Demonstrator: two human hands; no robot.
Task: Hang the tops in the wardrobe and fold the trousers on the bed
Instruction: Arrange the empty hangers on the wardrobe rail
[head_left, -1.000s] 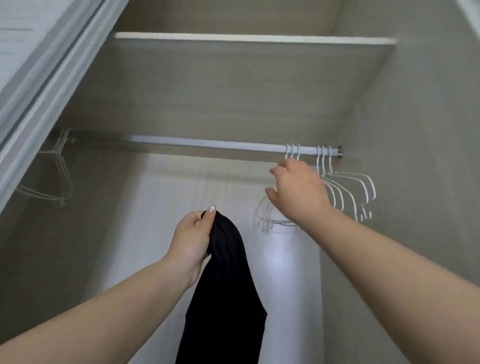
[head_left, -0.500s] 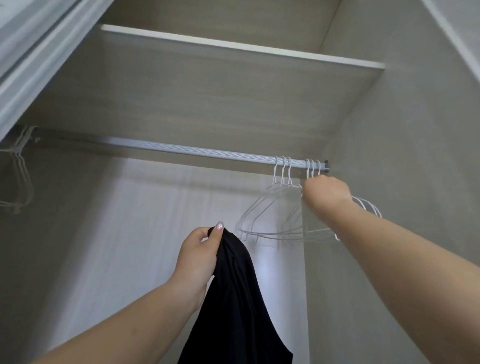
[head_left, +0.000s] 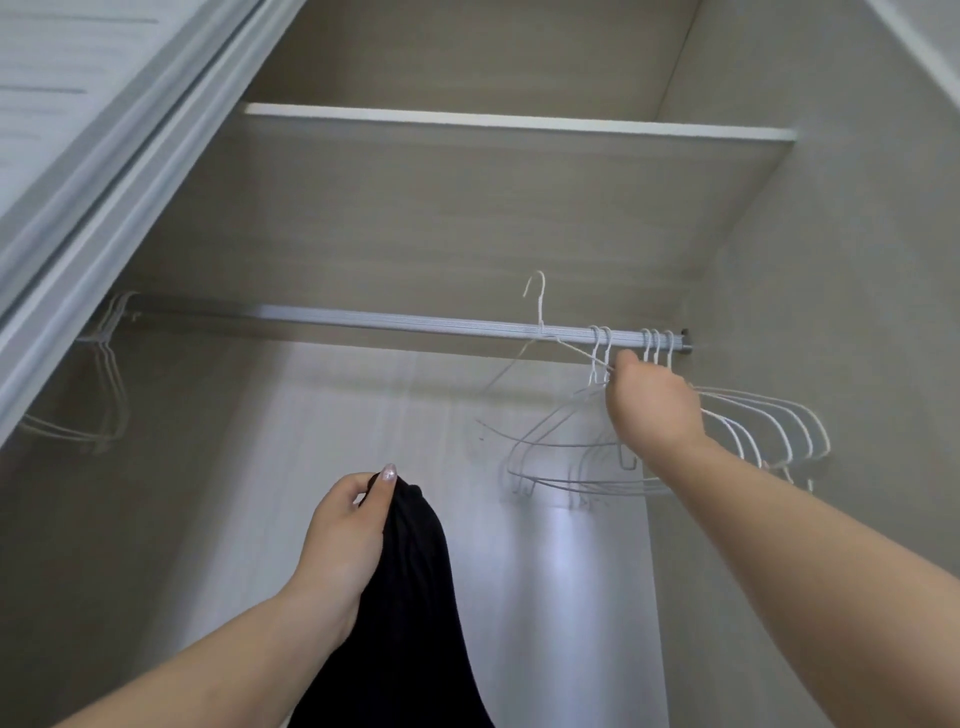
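I look up into an open wardrobe with a metal rail (head_left: 363, 319) running across it. My left hand (head_left: 348, 535) pinches a black top (head_left: 410, 613) at its upper edge; the cloth hangs down below the frame. My right hand (head_left: 652, 410) grips the shoulder wire of a white wire hanger (head_left: 540, 312), whose hook stands above the rail, lifted free of it. Several more white hangers (head_left: 769, 421) hang at the rail's right end, partly hidden behind my right hand.
A shelf (head_left: 519, 122) spans the wardrobe above the rail. A few white hangers (head_left: 106, 384) hang at the rail's far left, behind the sliding door frame (head_left: 104, 156). The wardrobe's side wall (head_left: 831, 312) stands close on the right.
My right hand closed on one hanger and raised it, so its hook now sits above the rail. My left hand kept holding the black top.
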